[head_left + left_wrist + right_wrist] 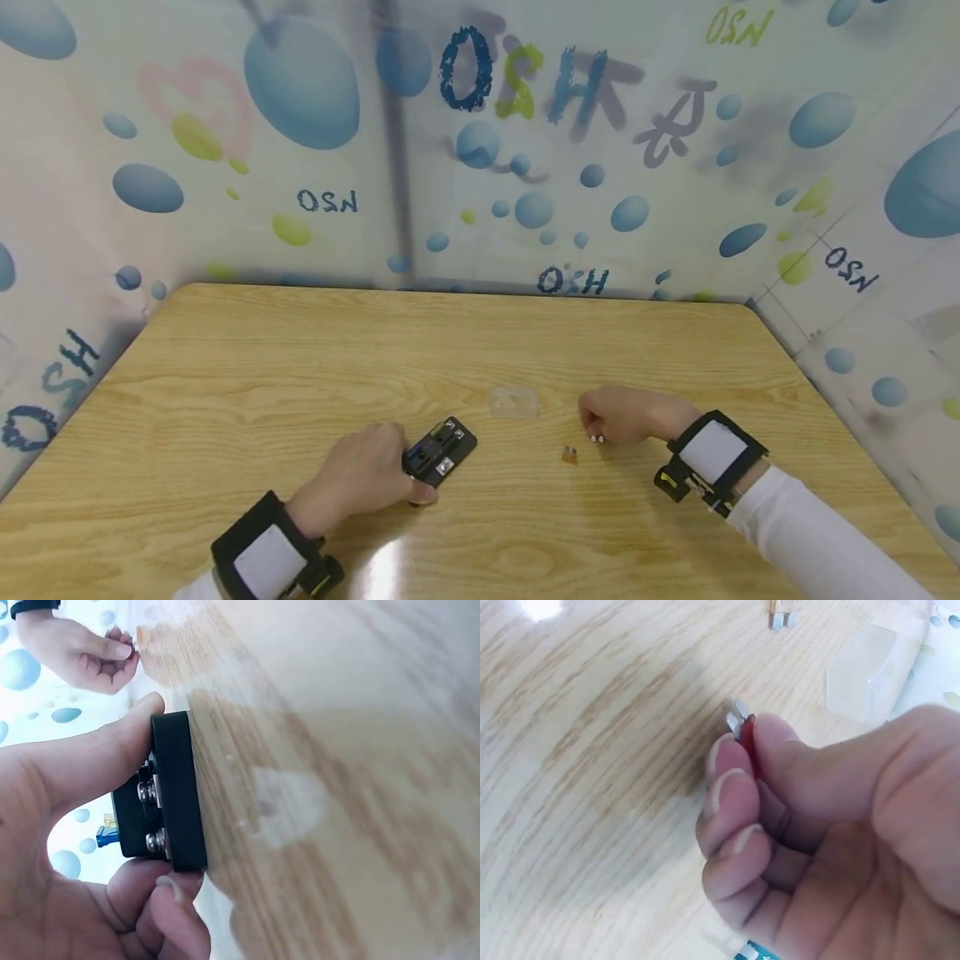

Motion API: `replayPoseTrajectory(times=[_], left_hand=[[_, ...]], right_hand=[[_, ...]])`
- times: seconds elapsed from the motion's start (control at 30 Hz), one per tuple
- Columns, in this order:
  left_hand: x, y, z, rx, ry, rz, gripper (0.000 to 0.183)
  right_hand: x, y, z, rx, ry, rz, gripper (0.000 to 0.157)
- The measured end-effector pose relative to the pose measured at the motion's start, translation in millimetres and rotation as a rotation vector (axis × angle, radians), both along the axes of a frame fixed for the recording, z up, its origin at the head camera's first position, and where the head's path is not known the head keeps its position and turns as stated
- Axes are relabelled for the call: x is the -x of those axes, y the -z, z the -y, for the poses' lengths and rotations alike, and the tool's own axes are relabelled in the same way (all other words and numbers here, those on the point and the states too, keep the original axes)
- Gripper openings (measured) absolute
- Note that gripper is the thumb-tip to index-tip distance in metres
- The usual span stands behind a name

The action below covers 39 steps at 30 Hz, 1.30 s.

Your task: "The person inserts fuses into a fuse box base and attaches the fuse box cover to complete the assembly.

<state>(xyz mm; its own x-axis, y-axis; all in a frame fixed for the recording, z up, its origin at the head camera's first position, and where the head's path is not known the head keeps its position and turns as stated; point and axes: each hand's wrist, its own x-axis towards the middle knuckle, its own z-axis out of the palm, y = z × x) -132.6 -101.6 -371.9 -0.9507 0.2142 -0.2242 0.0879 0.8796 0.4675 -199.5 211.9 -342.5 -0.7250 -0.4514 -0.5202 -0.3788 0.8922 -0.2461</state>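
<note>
My left hand grips a black fuse block by its ends, between thumb and fingers. In the left wrist view, metal screws show on the block, and a blue fuse juts from its top. Off to the right, my right hand pinches a small red blade fuse between thumb and index finger, its two metal prongs pointing out. An orange-brown blade fuse lies on the table just left of that hand.
A clear plastic box sits on the wooden table between and beyond the hands. A printed curtain with blue and green spots surrounds the table's back and sides.
</note>
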Motion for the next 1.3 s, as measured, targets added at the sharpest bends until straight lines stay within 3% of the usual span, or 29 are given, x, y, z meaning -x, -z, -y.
replayPoseTrajectory(times=[0.27, 0.47, 0.87, 1.3], left_hand=[[-0.2, -0.4, 0.1, -0.004, -0.007, 0.005, 0.048], [-1.2, -0.7, -1.1, -0.012, -0.011, 0.011, 0.049], [-1.1, -0.9, -0.2, -0.008, -0.008, -0.002, 0.05], [-1.9, -1.1, -0.1, -0.017, -0.007, -0.008, 0.05]], right_hand=[[5.9, 6.2, -7.1, 0.12, 0.028, 0.025, 0.014], [12.8, 1.4, -10.6, 0.108, 0.0, 0.026, 0.01], [26.9, -16.5, -8.8, 0.255, -0.072, -0.096, 0.01], [31.6, -36.0, 16.5, 0.401, -0.122, -0.259, 0.007]])
